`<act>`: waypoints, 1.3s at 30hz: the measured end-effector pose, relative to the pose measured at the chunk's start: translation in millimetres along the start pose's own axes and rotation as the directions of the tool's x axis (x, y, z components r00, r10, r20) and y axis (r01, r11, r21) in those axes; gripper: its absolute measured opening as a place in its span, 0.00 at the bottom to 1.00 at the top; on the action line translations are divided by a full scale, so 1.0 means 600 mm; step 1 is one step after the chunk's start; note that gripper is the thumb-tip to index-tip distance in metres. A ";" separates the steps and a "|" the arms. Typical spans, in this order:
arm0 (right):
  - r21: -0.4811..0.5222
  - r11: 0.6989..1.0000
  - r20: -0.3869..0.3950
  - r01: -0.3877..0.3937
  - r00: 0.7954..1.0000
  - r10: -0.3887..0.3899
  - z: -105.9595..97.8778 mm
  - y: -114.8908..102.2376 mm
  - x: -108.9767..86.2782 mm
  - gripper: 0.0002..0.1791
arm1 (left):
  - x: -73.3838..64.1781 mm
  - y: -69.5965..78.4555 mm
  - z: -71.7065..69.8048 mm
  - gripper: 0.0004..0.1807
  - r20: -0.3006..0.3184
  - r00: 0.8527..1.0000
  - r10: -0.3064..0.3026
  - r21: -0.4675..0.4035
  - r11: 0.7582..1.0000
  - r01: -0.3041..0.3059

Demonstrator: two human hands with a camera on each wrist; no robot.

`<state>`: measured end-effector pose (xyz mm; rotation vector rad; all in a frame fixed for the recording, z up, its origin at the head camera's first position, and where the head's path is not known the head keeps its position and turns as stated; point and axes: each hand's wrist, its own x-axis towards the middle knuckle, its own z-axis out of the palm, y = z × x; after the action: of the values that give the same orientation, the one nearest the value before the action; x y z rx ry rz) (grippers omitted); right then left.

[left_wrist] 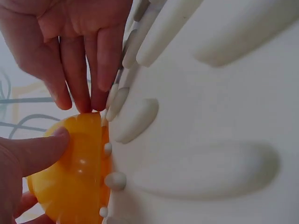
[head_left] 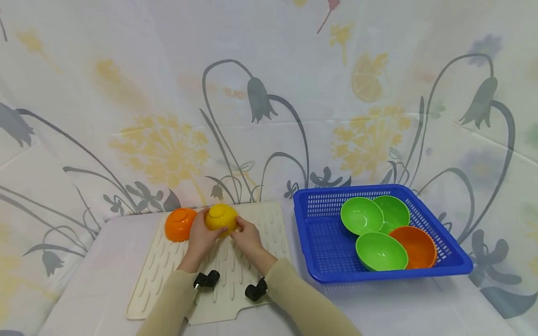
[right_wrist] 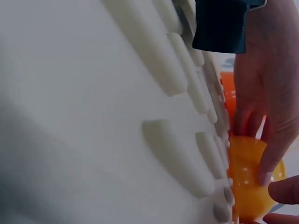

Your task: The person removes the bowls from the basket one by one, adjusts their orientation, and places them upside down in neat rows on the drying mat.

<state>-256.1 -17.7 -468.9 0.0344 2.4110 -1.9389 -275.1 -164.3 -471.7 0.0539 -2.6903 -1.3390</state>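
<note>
An upside-down yellow bowl (head_left: 222,215) is between my two hands, its rim right at the ridges of a cream drying mat (head_left: 235,280). My left hand (head_left: 202,237) grips its left side, with the thumb (left_wrist: 44,151) laid on the outer wall. At the right side my right hand (head_left: 248,237) holds the bowl near the rim; its fingers (left_wrist: 77,74) reach down to the edge in the left wrist view. Just left of the yellow bowl, an orange bowl (head_left: 178,226) stands upside down on the mat, partly behind my left hand.
To the right is a blue plastic basket (head_left: 332,276) with perforated walls. Inside it lie three green bowls (head_left: 362,215) and an orange bowl (head_left: 420,245), all facing up. A patterned cloth (head_left: 269,140) hangs behind the table. Black camera mounts (head_left: 207,279) sit at both wrists.
</note>
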 end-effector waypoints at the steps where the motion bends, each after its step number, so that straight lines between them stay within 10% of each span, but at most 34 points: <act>1: -0.007 1.000 0.001 0.006 1.000 -0.006 -0.002 0.002 -0.001 0.32 | 0.001 -0.001 0.001 0.43 0.002 1.000 0.015 0.017 1.000 -0.015; 19: 0.022 1.000 0.062 0.000 0.998 -0.001 -0.042 0.003 -0.021 0.24 | -0.004 0.003 0.002 0.42 0.023 0.999 0.031 0.103 0.994 -0.033; 39: 0.219 0.973 0.112 0.079 0.988 -0.105 -0.075 -0.077 -0.079 0.20 | -0.004 0.001 -0.008 0.43 0.028 0.999 -0.014 0.077 0.997 0.012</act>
<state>-211.7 17.1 -411.9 -0.1867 2.1554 -2.1633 -272.1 -167.4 -468.7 0.0606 -2.7696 -1.2493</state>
